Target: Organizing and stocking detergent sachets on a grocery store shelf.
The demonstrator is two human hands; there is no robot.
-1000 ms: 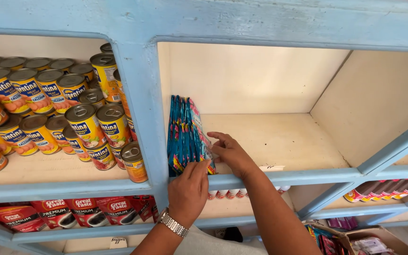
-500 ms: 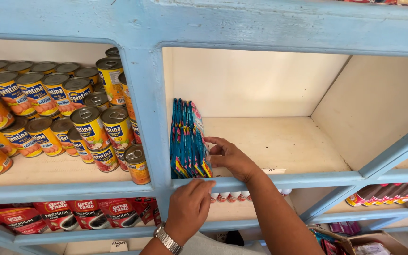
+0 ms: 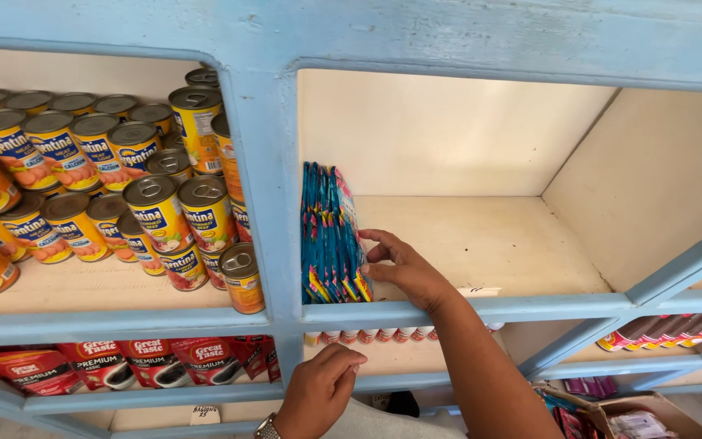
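The blue sachets [image 3: 331,236] stand upright in a tight row on the cream shelf board [image 3: 489,244], just to the left of the right hand [image 3: 404,268]. This hand is open, and its fingertips [image 3: 365,271] press flat against the last sachet in the row; it grips nothing. The left hand [image 3: 318,390] is lower, below the shelf's blue front rail [image 3: 530,307], with the fingers loosely curled and holding nothing. Further left of both hands, past the blue post [image 3: 266,187], yellow cans [image 3: 156,211] are stacked in rows.
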